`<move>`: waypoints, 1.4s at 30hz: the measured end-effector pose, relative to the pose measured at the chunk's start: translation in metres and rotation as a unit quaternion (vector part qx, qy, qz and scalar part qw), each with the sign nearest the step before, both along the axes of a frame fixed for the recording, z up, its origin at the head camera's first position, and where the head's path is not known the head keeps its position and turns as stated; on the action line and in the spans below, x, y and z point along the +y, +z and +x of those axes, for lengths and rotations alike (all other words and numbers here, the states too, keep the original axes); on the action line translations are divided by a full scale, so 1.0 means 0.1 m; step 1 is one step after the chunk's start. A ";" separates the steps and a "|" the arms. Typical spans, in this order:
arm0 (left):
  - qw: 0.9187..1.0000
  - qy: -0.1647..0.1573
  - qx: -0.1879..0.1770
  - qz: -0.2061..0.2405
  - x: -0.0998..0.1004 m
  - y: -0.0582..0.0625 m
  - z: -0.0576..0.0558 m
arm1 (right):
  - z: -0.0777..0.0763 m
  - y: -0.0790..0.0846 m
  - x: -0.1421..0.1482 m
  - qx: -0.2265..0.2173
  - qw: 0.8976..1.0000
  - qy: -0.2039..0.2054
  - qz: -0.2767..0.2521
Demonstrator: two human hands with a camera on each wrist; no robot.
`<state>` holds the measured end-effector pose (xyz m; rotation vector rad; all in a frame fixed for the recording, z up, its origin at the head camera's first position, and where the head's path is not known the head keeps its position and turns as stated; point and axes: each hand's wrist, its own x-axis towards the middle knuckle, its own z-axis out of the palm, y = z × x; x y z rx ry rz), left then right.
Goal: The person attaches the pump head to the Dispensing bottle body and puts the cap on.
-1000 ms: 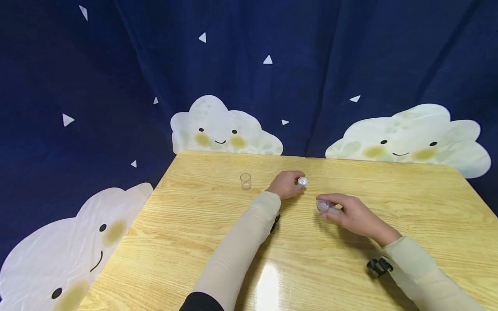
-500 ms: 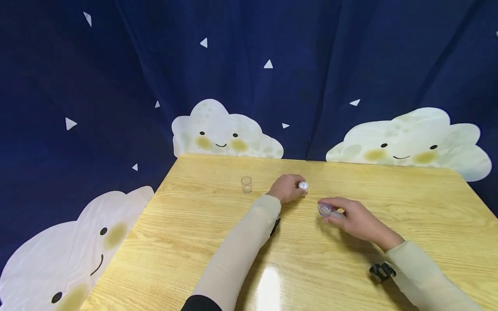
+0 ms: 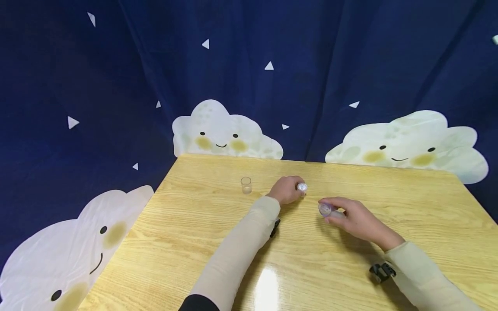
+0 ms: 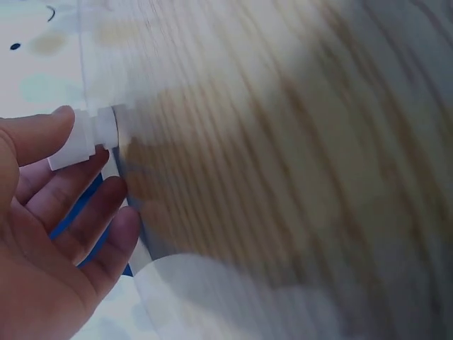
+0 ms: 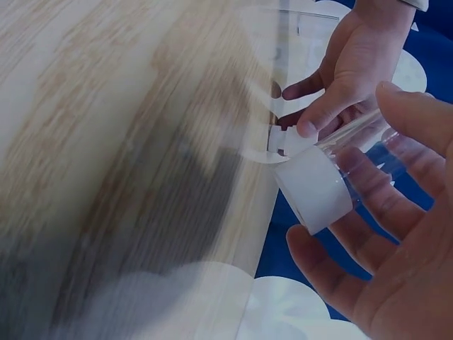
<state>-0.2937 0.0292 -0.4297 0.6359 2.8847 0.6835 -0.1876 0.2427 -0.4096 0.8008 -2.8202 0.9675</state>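
In the head view my left hand (image 3: 286, 190) pinches a small white plastic piece (image 3: 301, 187) with a round, shiny top. From the left wrist, this piece (image 4: 79, 138) shows a wider body and a narrower end close to the table; its exact kind is unclear. My right hand (image 3: 355, 218) holds a clear cylindrical container (image 3: 325, 210) tilted above the table, thumb and fingers around it. The right wrist view shows a broad white end (image 5: 315, 188) on this container, pointing down toward the table. The two held things are apart.
A small clear cup (image 3: 246, 185) stands upright on the wooden table (image 3: 202, 224), left of my left hand. Behind the table hangs a dark blue curtain (image 3: 233, 77) with printed clouds. Each wrist carries a black camera mount (image 3: 382, 272).
Both hands keep their holds and stay nearly in place. The whole head view has shifted slightly downward, and the white piece's round top has turned a little.
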 end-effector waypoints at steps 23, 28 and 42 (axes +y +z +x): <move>0.995 -0.006 -0.035 0.090 -0.38 0.18 0.35 | 0.03 0.05 -0.05 -0.008 1.000 0.000 -0.007; 0.997 -0.019 -0.017 0.077 -0.45 0.22 0.42 | 0.03 0.05 -0.04 -0.004 1.000 -0.001 -0.007; 0.993 -0.007 -0.002 0.115 -0.67 0.18 0.60 | -0.01 0.03 -0.11 0.005 1.000 0.010 -0.019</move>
